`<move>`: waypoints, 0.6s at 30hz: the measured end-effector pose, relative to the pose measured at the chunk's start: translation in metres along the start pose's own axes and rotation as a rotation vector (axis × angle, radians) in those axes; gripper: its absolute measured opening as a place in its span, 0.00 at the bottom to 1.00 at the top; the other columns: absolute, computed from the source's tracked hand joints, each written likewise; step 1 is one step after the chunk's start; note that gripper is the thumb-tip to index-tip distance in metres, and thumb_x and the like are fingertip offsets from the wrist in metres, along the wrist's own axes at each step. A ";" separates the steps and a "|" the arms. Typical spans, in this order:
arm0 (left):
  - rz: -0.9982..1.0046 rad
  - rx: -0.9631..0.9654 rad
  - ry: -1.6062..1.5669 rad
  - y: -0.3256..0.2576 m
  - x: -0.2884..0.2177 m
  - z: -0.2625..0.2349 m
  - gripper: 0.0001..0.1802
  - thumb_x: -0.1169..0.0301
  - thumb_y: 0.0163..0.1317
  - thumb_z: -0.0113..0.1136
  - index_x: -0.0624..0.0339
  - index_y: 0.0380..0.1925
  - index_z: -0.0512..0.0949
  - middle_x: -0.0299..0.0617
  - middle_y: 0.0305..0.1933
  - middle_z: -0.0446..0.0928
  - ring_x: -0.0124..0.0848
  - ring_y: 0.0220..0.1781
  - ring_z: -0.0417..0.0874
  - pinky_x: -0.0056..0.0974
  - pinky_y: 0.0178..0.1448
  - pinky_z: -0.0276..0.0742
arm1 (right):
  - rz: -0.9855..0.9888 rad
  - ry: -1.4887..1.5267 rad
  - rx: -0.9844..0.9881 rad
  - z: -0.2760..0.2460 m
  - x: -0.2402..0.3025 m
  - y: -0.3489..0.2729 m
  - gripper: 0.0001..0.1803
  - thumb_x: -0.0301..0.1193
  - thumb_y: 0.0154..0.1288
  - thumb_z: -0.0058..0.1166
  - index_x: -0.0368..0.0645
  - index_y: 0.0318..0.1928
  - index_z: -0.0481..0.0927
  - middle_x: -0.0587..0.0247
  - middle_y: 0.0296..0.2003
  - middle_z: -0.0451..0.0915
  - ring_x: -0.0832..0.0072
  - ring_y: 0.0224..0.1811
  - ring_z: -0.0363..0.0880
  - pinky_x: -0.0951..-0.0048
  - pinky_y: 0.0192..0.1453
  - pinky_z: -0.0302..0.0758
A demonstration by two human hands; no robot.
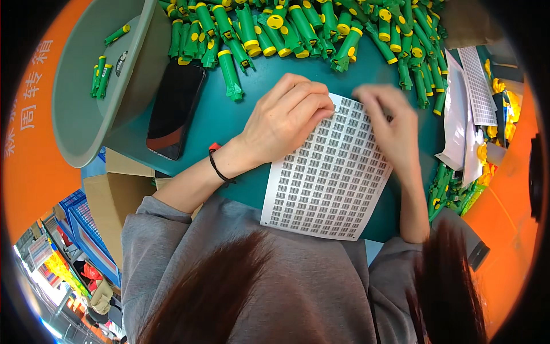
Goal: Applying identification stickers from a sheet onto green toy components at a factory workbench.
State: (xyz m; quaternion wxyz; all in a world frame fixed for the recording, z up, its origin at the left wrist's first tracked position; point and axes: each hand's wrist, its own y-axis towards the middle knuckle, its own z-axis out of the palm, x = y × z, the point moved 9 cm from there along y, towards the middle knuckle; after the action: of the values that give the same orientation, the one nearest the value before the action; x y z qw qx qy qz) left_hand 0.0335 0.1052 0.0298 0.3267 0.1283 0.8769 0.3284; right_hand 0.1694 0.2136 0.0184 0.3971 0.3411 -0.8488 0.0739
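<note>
A white sheet of small printed stickers (329, 172) lies slanted in front of me, its lower edge against my grey top. My left hand (291, 117) is closed at the sheet's upper left edge, fingers curled and pinching it near the top. Over the upper right edge of the sheet is my right hand (392, 117), its fingers bent and smeared by motion. Whether a sticker is between those fingertips cannot be made out. Just beyond my left hand, a single green tube with a yellow cap (230, 74) lies apart from the heap.
Many green tubes with yellow caps (298, 28) are heaped along the far side of the green tabletop (240, 123). A grey-green basin (80, 123) with several tubes stands at left, beside a black phone (176, 109). White bags (456, 114) and more tubes lie at right.
</note>
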 end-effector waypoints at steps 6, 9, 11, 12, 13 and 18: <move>-0.146 0.118 -0.184 -0.005 0.010 0.007 0.13 0.77 0.56 0.69 0.62 0.41 0.79 0.41 0.46 0.79 0.39 0.46 0.80 0.36 0.43 0.80 | -0.608 -0.526 0.115 0.000 0.032 0.073 0.20 0.27 0.64 0.61 0.49 0.57 0.79 0.65 0.58 0.77 0.60 0.64 0.69 0.63 0.67 0.69; -0.314 -0.011 -0.344 -0.004 0.025 -0.006 0.23 0.73 0.57 0.73 0.62 0.51 0.76 0.44 0.54 0.77 0.37 0.53 0.80 0.36 0.48 0.81 | -0.621 -0.554 0.115 -0.009 0.021 0.067 0.18 0.23 0.61 0.63 0.44 0.53 0.80 0.63 0.53 0.80 0.62 0.58 0.76 0.65 0.61 0.75; -0.345 -0.080 -0.316 0.001 0.028 -0.016 0.28 0.74 0.56 0.73 0.62 0.56 0.73 0.45 0.56 0.77 0.35 0.55 0.80 0.34 0.49 0.80 | -0.528 -0.354 0.086 -0.006 0.027 0.047 0.18 0.21 0.59 0.64 0.42 0.50 0.81 0.62 0.51 0.81 0.64 0.54 0.79 0.67 0.56 0.77; -0.365 -0.140 -0.302 0.006 0.025 -0.025 0.33 0.76 0.55 0.74 0.61 0.60 0.70 0.45 0.59 0.77 0.34 0.57 0.80 0.32 0.50 0.80 | -0.415 -0.167 0.051 -0.012 0.031 0.034 0.17 0.18 0.57 0.65 0.40 0.48 0.81 0.60 0.48 0.82 0.66 0.49 0.82 0.69 0.51 0.80; -0.416 -0.103 -0.378 0.007 0.025 -0.021 0.38 0.78 0.57 0.72 0.60 0.65 0.63 0.47 0.58 0.78 0.33 0.58 0.81 0.33 0.55 0.79 | -0.400 -0.107 0.035 -0.010 0.038 0.021 0.17 0.16 0.56 0.65 0.39 0.47 0.81 0.58 0.47 0.82 0.68 0.46 0.83 0.71 0.49 0.80; -0.603 0.009 -0.815 0.003 0.022 -0.004 0.35 0.81 0.61 0.67 0.61 0.65 0.61 0.49 0.49 0.83 0.31 0.52 0.84 0.35 0.57 0.80 | -0.298 0.112 -0.049 -0.013 0.029 -0.015 0.19 0.14 0.53 0.67 0.36 0.47 0.81 0.55 0.52 0.78 0.70 0.45 0.83 0.74 0.49 0.81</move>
State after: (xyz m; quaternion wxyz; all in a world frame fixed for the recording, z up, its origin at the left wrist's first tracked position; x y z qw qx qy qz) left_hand 0.0144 0.1153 0.0228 0.7221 -0.0114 0.6776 0.1388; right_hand 0.1744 0.1923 0.0459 0.4588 0.4486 -0.7669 0.0123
